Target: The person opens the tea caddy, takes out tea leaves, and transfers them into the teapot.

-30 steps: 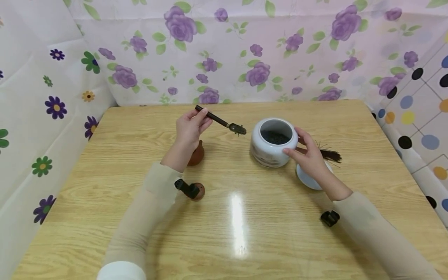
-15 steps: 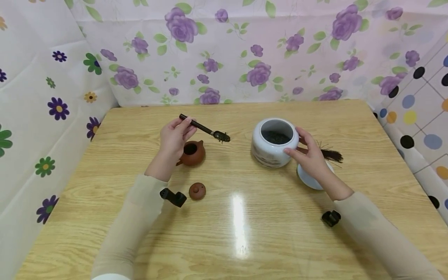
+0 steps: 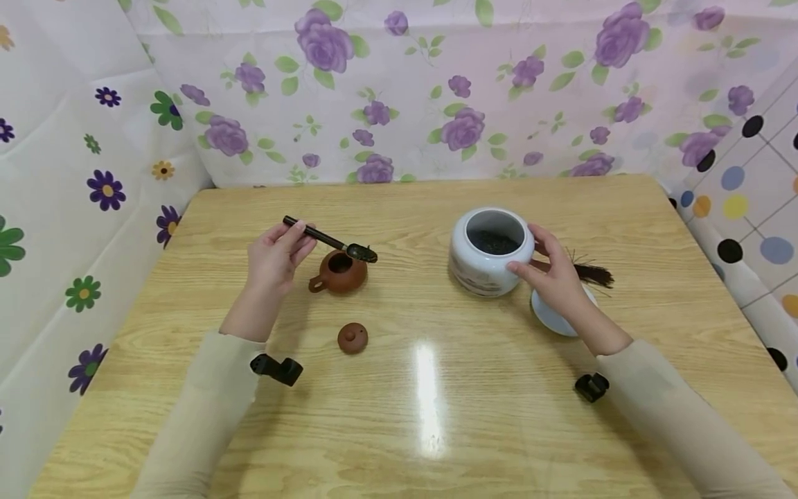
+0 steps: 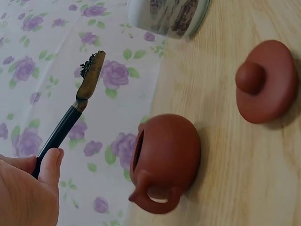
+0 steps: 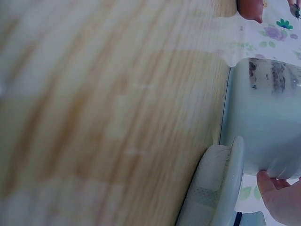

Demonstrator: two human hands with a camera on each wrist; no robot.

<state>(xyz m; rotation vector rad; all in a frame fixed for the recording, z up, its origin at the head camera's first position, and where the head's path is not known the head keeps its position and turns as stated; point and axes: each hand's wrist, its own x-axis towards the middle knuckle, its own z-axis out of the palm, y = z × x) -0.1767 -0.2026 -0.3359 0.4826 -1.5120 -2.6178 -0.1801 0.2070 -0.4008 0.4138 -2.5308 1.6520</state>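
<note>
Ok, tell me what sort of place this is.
Probably a makeshift tabletop tea-making corner, not a kitchen: a wooden table walled by floral cloth, with a small clay teapot and a white tea jar.

A reddish-brown teapot point(image 3: 339, 272), a white jar point(image 3: 490, 251) with printed scenery, and purple-rose floral cloth point(image 3: 436, 90).

No legible text, labels, nos.; white jar point(image 3: 491, 253) print maybe picture, too blurred.
</note>
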